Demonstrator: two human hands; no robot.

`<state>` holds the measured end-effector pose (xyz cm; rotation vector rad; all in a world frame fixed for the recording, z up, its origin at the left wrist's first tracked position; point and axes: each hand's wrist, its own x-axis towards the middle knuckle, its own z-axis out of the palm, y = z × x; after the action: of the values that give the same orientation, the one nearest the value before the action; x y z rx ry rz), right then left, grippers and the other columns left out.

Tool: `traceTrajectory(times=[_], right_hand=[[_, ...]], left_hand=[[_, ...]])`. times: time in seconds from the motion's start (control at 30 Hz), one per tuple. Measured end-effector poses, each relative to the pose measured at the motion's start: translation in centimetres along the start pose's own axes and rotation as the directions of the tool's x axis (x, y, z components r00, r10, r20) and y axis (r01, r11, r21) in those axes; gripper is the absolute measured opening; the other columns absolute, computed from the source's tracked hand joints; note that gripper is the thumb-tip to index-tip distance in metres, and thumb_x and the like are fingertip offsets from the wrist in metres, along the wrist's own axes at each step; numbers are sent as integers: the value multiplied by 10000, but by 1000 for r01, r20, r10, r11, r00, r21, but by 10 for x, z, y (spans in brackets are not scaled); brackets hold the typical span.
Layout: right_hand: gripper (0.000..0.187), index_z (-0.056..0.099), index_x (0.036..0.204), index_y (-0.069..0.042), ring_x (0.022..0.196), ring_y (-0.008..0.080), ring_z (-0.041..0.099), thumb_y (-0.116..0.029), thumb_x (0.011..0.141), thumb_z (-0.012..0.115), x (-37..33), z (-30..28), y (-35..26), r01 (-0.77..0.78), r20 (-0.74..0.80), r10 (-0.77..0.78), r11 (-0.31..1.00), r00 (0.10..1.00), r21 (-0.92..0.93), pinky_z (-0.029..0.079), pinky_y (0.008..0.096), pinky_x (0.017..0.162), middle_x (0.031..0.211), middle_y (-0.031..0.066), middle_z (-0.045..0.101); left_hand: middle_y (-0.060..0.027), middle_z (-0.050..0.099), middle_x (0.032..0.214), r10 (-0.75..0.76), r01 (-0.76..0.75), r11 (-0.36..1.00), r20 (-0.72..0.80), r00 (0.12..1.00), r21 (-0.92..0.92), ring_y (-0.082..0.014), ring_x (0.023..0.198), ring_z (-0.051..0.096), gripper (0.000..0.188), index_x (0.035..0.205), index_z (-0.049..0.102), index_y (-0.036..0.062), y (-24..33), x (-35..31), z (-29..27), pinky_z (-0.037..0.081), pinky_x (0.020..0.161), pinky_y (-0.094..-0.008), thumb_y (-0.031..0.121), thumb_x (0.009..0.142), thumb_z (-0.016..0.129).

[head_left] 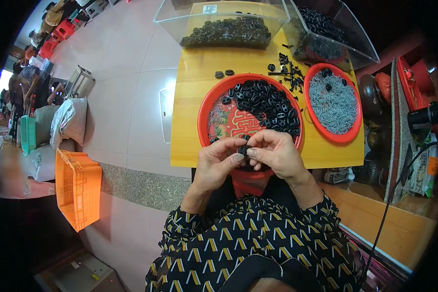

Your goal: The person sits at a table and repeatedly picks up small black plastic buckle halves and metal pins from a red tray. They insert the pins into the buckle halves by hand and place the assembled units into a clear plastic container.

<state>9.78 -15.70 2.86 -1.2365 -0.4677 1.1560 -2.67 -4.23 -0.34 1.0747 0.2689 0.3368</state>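
Observation:
My left hand (215, 164) and my right hand (273, 155) meet over the near rim of a round red tray (203, 121). Between their fingertips they pinch a small black plastic piece (243, 150); the fingers cover much of it. Both hands are closed on it. Inside the tray, many black oval pieces with two holes (265, 100) are heaped toward the far and right side, and the patterned tray bottom shows at the left. To the right, a red oval tray (357, 104) holds a mass of silvery screws (332, 109) with a few black pieces on top.
On the yellow table (185, 117) lie black bolt-like parts (292, 73) and two loose oval pieces (224, 74). Clear plastic bins (224, 31) of black parts stand at the far edge. An orange crate (78, 190) is on the floor at left; a cable (384, 214) hangs at right.

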Motion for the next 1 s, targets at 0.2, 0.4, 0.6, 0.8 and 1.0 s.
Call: traceTrajectory(times=[0.2,0.4,0.6,0.8,1.0], right_hand=[[123,563,874,5,609,85,556,-37,772,617,5,-14,19,-2,102,-21,975,995,223,487,197,529,727,32,570],[149,538,869,1,607,88,547,-53,766,632,3,-12,21,32,136,-71,962,988,273,482,200,543,756,22,547],[163,524,881,-7,602,81,538,-58,769,631,4,-12,21,70,142,-112,959,984,273,472,199,543,764,16,537],[147,537,855,-11,586,72,527,-68,765,639,9,-13,17,69,154,-97,982,983,177,459,192,530,724,7,536],[161,545,857,-8,595,76,535,-91,763,646,13,-14,17,40,139,-69,978,988,205,469,195,527,721,7,537]], left_hand=[[-47,584,845,37,-39,998,47,998,43,-69,684,514,252,1066,517,-23,-3,-1,2,425,603,-193,23,820,545],[-41,572,867,74,-74,997,11,997,6,-61,721,509,249,1062,517,-27,-6,-4,7,419,620,-192,17,819,543],[-61,550,896,160,-161,982,16,987,102,-93,760,532,242,1060,513,-41,-1,-3,15,443,677,-218,-28,818,514],[-71,547,890,234,-242,940,61,970,241,-121,791,550,232,1051,511,-49,-1,0,15,453,695,-233,-41,819,501],[-57,566,910,152,-154,983,22,988,98,-97,778,543,267,1095,492,-33,-5,2,11,446,682,-213,-5,831,514]])
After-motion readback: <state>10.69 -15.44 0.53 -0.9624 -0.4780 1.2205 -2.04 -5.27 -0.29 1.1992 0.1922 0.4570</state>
